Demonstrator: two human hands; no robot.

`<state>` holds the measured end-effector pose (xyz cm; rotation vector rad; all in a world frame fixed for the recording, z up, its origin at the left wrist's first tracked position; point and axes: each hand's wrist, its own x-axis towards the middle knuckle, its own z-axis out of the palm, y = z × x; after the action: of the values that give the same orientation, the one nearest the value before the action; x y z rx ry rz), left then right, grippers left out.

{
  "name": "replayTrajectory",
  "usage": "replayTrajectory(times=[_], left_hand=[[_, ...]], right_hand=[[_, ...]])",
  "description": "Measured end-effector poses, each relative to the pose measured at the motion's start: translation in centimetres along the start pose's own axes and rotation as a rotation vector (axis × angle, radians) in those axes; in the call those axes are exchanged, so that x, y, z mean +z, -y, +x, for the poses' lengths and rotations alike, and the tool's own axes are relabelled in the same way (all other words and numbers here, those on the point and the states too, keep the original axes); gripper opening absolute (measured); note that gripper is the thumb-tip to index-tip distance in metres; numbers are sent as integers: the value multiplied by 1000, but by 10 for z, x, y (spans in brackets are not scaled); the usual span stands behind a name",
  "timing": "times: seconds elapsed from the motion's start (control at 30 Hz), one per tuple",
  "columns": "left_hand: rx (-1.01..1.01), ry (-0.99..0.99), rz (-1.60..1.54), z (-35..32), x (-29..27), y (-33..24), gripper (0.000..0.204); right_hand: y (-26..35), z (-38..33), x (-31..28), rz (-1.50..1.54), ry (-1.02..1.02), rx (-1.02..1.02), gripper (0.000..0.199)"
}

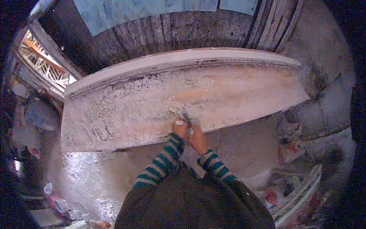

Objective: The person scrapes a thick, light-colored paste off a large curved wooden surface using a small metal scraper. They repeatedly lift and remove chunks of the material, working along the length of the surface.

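Note:
A long pale board (244, 89) lies before me, with crumbly grey-white lumps (110, 103) thick over its left half and smoother, pinkish smears on the right. At the board's near edge my two hands are close together. My right hand (198, 139) is closed round a slim dark tool (186, 115), whose tip points away from me; blur hides its exact kind. My left hand (178, 127) is curled just left of it, with a pale spot at its fingers that I cannot make out.
A raised pale ledge (183, 56) runs along the board's far side, against a dark plank wall (145, 32) with a blue sheet (152, 11) above. Rubbish and white scraps (61, 206) lie at the lower left. A wooden frame (301, 194) leans at the lower right.

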<state>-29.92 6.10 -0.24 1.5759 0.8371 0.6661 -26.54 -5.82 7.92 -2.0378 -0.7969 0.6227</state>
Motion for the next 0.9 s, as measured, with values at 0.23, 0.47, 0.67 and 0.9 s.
replayTrajectory(times=[0.23, 0.47, 0.67, 0.9], left_hand=[[-2, -266, -4, 3, -199, 12, 14], [128, -226, -74, 1, -187, -18, 18], [64, 27, 3, -3, -32, 0, 18], [-44, -105, -13, -11, -173, 4, 15]], right_hand=[[66, 20, 147, 148, 315, -203, 54], [74, 18, 112, 109, 78, -514, 58], [13, 11, 36, -255, -134, -88, 55], [95, 10, 97, -278, 391, 13, 57]])
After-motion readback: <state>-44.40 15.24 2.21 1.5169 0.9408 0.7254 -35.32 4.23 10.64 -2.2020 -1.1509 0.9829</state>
